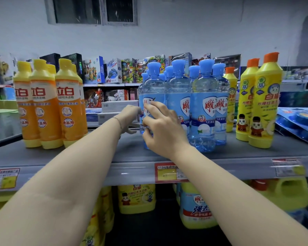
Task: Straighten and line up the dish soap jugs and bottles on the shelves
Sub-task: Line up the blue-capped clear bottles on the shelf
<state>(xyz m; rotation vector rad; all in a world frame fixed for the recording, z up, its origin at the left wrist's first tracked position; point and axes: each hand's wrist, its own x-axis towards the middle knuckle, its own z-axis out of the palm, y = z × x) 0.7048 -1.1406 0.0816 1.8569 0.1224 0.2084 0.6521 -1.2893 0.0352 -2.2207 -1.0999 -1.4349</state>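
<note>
Grey shelf [238,155]: blue bottle [154,89] upright, cap up, front-left of blue group [203,107] (clear, label forward). Right hand [164,128] fingers curl on it; left hand [130,118] beside, fingers hidden, grip unclear.

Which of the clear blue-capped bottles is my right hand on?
The front-left bottle of the blue-capped cluster. The right hand grips it across the label, and the other front-row bottles of that kind stand to its right.

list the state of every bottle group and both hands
orange plastic soap bottles with yellow caps, upright, capped
clear plastic bottles with blue caps, upright, clustered
front-left clear bottle, upright, gripped by right hand
yellow plastic bottles with orange caps, upright, capped
right hand, fingers curled on front-left clear bottle
left hand, beside that bottle, grip hidden
</note>
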